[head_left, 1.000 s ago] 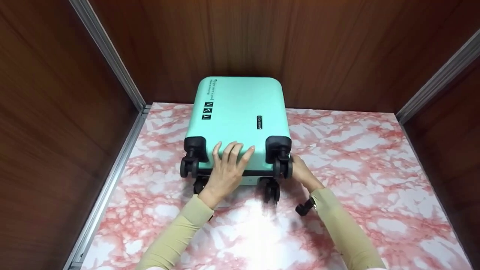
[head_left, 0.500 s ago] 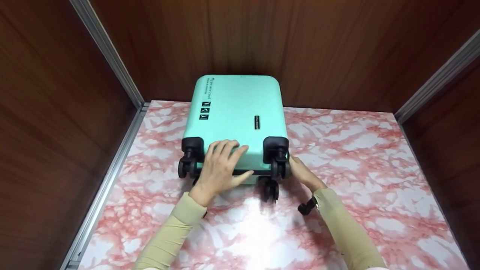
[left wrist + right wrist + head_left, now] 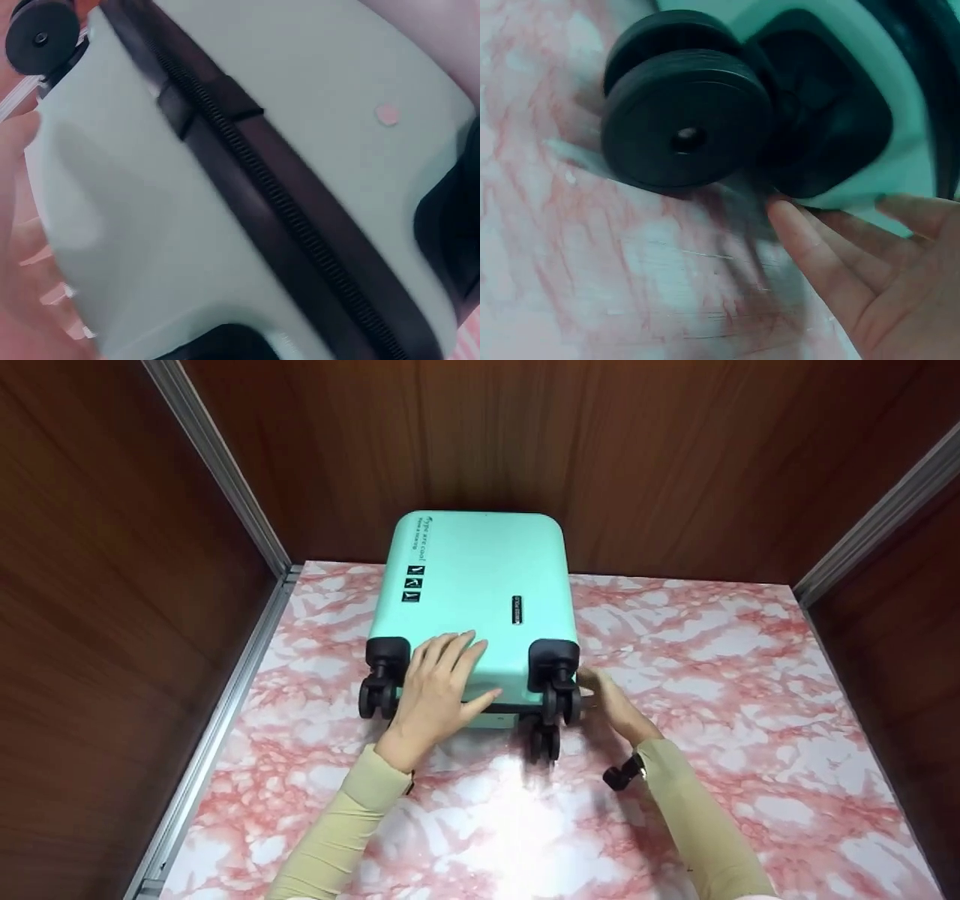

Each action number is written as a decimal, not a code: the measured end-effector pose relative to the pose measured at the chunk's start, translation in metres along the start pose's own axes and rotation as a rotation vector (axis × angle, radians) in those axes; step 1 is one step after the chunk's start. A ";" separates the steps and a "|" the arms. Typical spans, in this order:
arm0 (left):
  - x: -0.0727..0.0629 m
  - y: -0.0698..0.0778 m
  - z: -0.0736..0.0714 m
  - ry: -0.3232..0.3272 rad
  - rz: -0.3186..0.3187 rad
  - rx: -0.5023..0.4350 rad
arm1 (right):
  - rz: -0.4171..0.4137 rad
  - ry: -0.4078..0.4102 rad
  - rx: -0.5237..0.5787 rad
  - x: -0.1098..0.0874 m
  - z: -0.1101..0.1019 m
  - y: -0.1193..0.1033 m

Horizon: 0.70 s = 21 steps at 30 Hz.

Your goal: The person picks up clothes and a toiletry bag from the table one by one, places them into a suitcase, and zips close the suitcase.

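A mint-green hard-shell suitcase [image 3: 480, 562] lies flat, its wheeled end facing me in the head view. My left hand [image 3: 431, 686] rests on the upper edge of that end between two black wheels, fingers extended and thumb spread. In the left wrist view, those fingers [image 3: 22, 247] lie along the shell, and a dark zipper [image 3: 277, 195] crosses the end. By the near right corner is my right hand [image 3: 611, 705], partly hidden behind the case. The right wrist view has its fairly straight fingers [image 3: 810, 247] at the shell, just beside a black caster wheel [image 3: 686, 120].
Beneath the suitcase is a red-and-white marbled surface [image 3: 720, 697]. A brown wood-grain panel [image 3: 487, 435] stands close behind it, with more panels at left and right. Metal strips [image 3: 217, 457] run along the corners. A small black device [image 3: 622, 772] sits at my right wrist.
My left hand has shifted slightly left and its thumb has spread out. My right hand has drawn back a little from the case's side. The suitcase stays nearly in place.
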State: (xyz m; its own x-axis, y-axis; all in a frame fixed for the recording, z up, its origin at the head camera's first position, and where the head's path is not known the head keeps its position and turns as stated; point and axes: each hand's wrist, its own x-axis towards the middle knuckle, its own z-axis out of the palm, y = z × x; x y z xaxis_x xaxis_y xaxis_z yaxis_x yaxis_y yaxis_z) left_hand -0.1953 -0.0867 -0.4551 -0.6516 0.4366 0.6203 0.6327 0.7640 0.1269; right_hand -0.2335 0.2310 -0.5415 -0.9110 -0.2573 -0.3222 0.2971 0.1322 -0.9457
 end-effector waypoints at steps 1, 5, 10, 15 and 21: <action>0.001 0.000 -0.002 -0.014 0.000 0.002 | -0.003 0.013 0.012 0.000 -0.001 -0.001; 0.006 -0.002 -0.011 -0.023 0.001 -0.021 | -0.041 0.028 0.016 -0.001 -0.001 -0.005; 0.014 -0.018 -0.035 0.056 -0.040 -0.084 | -0.040 0.050 -0.018 0.000 -0.001 -0.007; 0.017 -0.045 -0.069 0.157 -0.158 -0.135 | -0.026 0.083 -0.050 0.001 -0.001 -0.010; 0.002 -0.081 -0.093 0.217 -0.369 -0.223 | -0.175 0.148 -0.028 0.000 0.001 -0.022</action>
State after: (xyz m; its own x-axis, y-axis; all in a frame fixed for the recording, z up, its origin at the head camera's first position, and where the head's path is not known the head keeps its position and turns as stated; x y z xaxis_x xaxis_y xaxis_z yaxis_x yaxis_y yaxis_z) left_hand -0.2092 -0.1922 -0.3919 -0.7623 0.0280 0.6467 0.4653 0.7183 0.5173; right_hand -0.2399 0.2269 -0.5210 -0.9806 -0.1360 -0.1414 0.1246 0.1252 -0.9843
